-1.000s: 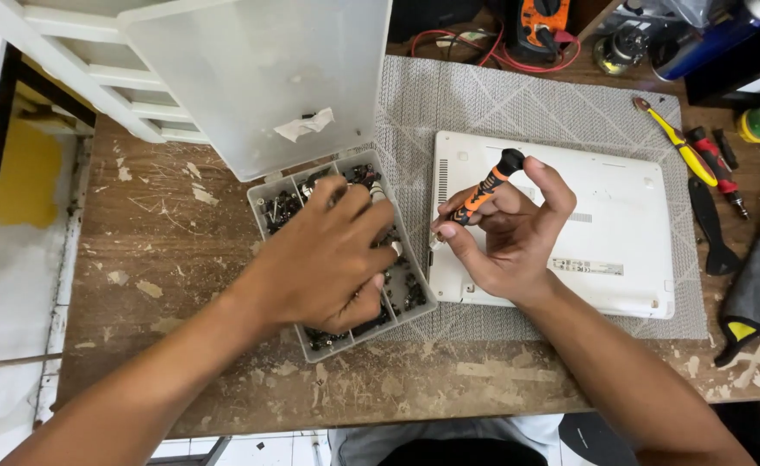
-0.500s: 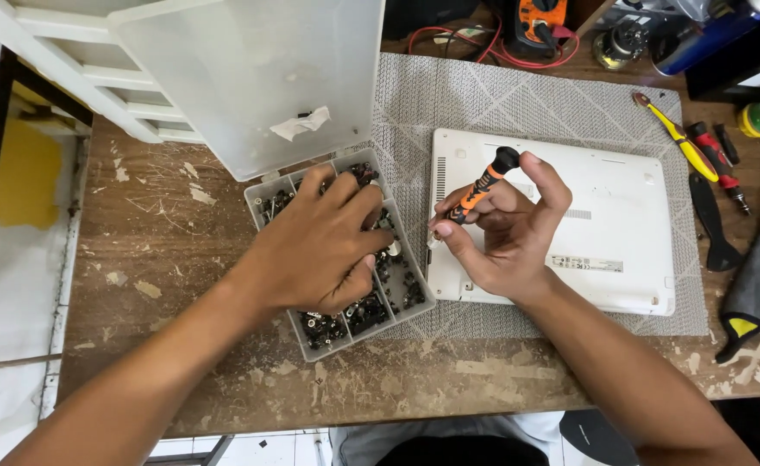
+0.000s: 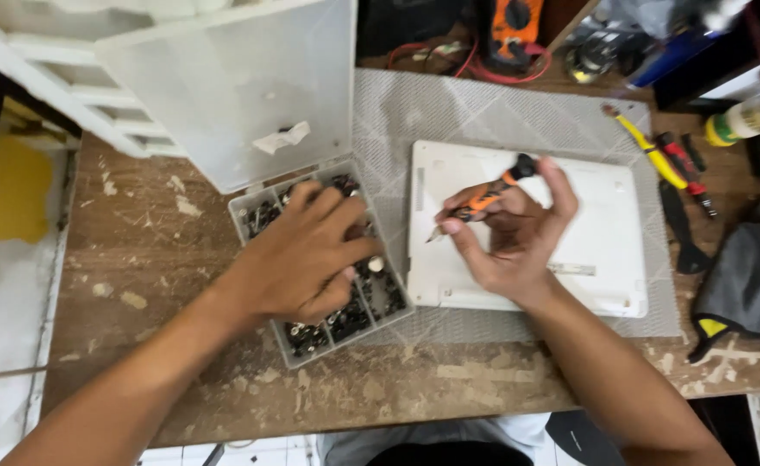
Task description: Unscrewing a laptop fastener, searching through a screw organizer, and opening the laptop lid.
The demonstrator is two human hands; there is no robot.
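The left hand (image 3: 307,259) digs with bent fingers in the screw organiser box (image 3: 251,216); the right hand (image 3: 509,237) pinches a small orange screwdriver (image 3: 488,197) above the white laptop underside (image 3: 604,224).

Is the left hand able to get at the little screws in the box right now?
Probably yes. The left hand already lies over the open screw box, fingers down among its compartments. The lid stands tipped back, so nothing covers the screws. The right hand holds the screwdriver off to the side.
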